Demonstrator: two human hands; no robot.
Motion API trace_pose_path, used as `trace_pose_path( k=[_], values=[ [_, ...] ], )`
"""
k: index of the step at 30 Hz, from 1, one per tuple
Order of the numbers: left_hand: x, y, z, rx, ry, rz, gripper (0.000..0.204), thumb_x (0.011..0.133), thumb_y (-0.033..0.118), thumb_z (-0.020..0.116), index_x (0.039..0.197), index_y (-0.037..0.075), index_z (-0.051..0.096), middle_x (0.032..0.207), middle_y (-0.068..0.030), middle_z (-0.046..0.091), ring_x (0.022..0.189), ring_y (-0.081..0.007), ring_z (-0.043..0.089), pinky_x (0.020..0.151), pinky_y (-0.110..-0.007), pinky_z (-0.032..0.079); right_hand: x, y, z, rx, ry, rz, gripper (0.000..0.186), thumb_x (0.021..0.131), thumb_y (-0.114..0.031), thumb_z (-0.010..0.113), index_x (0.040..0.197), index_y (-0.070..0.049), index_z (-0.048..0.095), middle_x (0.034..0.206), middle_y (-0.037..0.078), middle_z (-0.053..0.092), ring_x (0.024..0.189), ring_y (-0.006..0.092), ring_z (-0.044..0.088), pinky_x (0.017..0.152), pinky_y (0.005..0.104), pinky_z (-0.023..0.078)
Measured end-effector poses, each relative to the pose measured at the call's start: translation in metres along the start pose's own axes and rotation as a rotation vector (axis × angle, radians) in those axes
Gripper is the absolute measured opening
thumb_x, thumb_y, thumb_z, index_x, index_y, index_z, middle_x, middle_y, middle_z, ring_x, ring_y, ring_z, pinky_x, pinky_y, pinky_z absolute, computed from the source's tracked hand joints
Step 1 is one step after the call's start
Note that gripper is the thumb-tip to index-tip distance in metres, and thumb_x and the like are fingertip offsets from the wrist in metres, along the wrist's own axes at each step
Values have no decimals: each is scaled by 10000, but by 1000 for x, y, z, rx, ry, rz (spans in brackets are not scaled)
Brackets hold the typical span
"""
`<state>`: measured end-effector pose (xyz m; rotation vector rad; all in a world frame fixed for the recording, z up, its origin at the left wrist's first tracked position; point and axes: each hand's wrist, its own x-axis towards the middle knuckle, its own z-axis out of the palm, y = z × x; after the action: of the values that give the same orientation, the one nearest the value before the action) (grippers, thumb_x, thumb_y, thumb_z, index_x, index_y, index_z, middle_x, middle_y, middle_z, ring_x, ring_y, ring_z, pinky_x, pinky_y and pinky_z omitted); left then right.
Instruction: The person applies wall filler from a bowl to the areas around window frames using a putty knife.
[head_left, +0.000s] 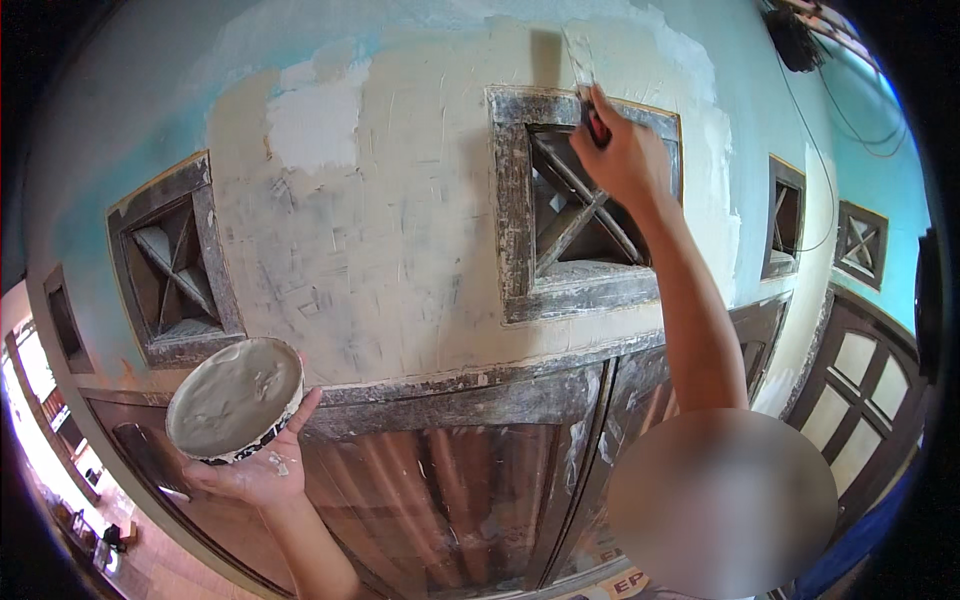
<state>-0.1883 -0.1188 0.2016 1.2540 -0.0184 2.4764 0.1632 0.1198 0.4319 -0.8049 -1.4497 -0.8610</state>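
My right hand is raised in front of the wooden vent frame, closed round the dark and red handle of a putty knife. Its blade points up at the wall above the frame, where pale filler coats the surface. Whether the blade touches the wall is hard to tell. Lower left, my left hand holds up a round bowl from beneath, fingers round its side. Grey-white putty fills the bowl close to the rim. Bits of putty stick to my left palm.
Another crossed-slat vent is set in the wall at left, with smaller ones on the right. Beneath runs a dark wooden ledge over glazed panels. A panelled door stands at far right. Cables hang at the upper right.
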Motion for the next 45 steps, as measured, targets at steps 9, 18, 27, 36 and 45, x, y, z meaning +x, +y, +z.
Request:
trace_pose_path(
  k=[9,18,27,36,45],
  values=[
    [2,7,-5,18,-68,-3,1192,720,807,669,1576,99,238,1587,-279,284,1371,-637,305,960,-754,467,-65,14,19,75,-71,-56,682,825,-393,703,1448,-167,544,788,48,708,673,300,706,574,439,561],
    [2,0,-1,-96,-87,15,1189,724,801,676,1579,104,234,1590,-289,268,1370,-646,295,968,-756,460,23,8,8,4,25,-30,592,889,-381,653,1429,-155,564,841,99,723,744,336,714,638,469,567],
    [2,12,-20,-52,-68,27,1177,738,809,657,1588,122,220,1603,-272,254,1380,-637,289,984,-755,446,-63,1,21,45,-78,-56,601,877,-312,673,1434,-132,537,849,107,713,715,357,700,607,483,556],
    [-1,15,-16,-98,-105,-19,1215,705,800,691,1592,119,216,1612,-273,233,1393,-633,265,1000,-772,416,6,-17,13,5,-26,-39,557,885,-377,650,1390,-149,598,785,88,713,671,338,693,607,470,558],
    [-22,30,-15,-197,-97,-132,1239,708,851,642,1595,113,189,1599,-306,215,1353,-669,288,928,-788,459,-134,-33,-1,619,-61,82,591,934,-299,642,1446,-40,500,863,94,669,609,234,640,500,371,501]
  ],
)
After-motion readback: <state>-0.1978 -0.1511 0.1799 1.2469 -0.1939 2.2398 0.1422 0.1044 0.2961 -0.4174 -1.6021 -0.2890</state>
